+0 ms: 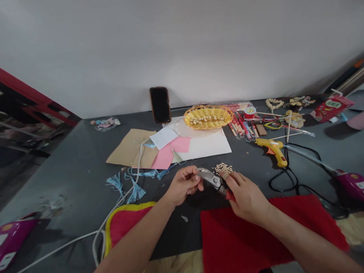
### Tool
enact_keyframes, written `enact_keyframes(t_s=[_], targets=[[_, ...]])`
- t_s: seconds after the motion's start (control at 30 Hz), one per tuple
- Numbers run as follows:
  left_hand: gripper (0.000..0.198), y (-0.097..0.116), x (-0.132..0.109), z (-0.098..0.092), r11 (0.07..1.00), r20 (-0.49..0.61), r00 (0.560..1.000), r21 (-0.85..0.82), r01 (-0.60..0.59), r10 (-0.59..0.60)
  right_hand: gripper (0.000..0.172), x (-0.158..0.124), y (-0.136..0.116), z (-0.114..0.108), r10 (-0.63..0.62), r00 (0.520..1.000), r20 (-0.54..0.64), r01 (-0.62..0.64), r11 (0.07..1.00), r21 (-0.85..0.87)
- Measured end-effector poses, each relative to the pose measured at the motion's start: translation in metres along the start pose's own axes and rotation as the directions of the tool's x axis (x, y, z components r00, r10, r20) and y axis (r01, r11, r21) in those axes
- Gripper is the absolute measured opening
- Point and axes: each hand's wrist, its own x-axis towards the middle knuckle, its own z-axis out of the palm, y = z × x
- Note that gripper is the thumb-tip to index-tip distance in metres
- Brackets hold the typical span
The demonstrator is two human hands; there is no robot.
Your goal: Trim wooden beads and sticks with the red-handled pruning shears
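Metal pruning shears [212,178] with red handles are gripped in my right hand [246,195], the curved blades pointing left. My left hand [186,184] is closed at the blade end, thumb and fingers pinched together; what it holds is too small to make out. Just beyond my right hand lies a pile of small pale round pieces [223,168] on the dark table [182,242]. A red cloth [241,239] lies under and below my right forearm.
A yellow basket [209,116] with pale pieces, a phone [160,105], papers [131,148] and blue tassels [136,191] lie beyond and left. A yellow glue gun [274,149], black cord and juice box [332,107] are right. A white cable [139,167] crosses the left side.
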Motion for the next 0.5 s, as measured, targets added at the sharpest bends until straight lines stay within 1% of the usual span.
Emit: enact_keyframes(t_s=[0.1,0.2,0.27,0.43,0.5], targets=[[0.033,0.001,0.000,-0.001,0.999,0.051,0.999,-0.032,0.017,-0.015,0.062,0.001,0.003,-0.004,-0.001,1.000,-0.017,0.001,1.000,-0.020],[0.033,0.001,-0.001,-0.002,0.995,0.143,0.989,-0.080,0.053,-0.041,0.062,0.001,0.005,-0.006,-0.040,0.999,-0.013,0.040,0.999,0.015],[0.032,0.001,-0.001,-0.003,0.993,0.179,0.982,-0.099,0.071,-0.053,0.062,0.001,0.004,-0.006,-0.049,0.999,-0.001,0.049,0.998,0.040],[0.026,0.001,-0.001,-0.003,0.994,0.121,0.992,-0.105,0.042,-0.029,0.069,-0.002,-0.007,0.000,0.020,0.999,0.047,-0.021,1.000,0.019],[0.025,0.001,-0.001,-0.003,0.993,0.123,0.992,-0.110,0.050,-0.036,0.069,-0.003,-0.011,0.001,0.042,0.997,0.070,-0.042,0.999,0.001]])
